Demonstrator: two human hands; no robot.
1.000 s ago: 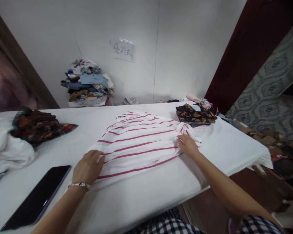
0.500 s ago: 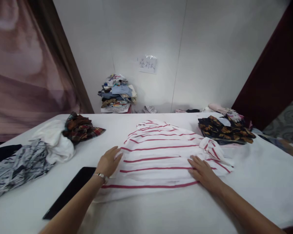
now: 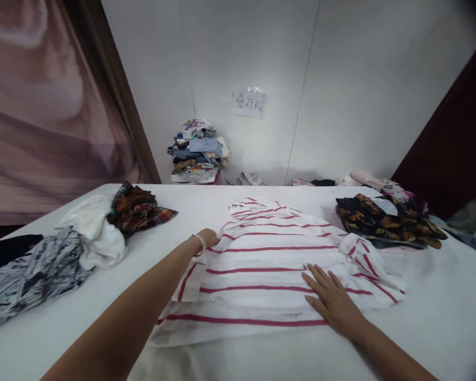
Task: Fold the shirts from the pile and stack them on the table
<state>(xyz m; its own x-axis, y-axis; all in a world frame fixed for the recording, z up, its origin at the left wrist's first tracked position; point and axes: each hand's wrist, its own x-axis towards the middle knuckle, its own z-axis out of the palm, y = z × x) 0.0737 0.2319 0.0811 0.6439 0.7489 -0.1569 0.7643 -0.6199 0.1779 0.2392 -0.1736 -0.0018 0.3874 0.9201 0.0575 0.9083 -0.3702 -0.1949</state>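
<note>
Lying flat: white shirt [image 3: 269, 264], red stripes, mid-tabletop [image 3: 440, 307].
Right hand [image 3: 333, 301]: fingers spread, pressing shirt.
Left hand [image 3: 208, 238]: grip on shirt edge unclear.

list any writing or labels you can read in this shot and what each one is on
"叠衬衣": handwritten in dark ink on the white paper sign, under shiny plastic, stuck on the white wall above the clothes pile. The last two characters are a little blurred, so the reading is likely, not certain.
Nothing else is readable: the striped shirt, the dark patterned garment and the other clothes show no text.
</note>
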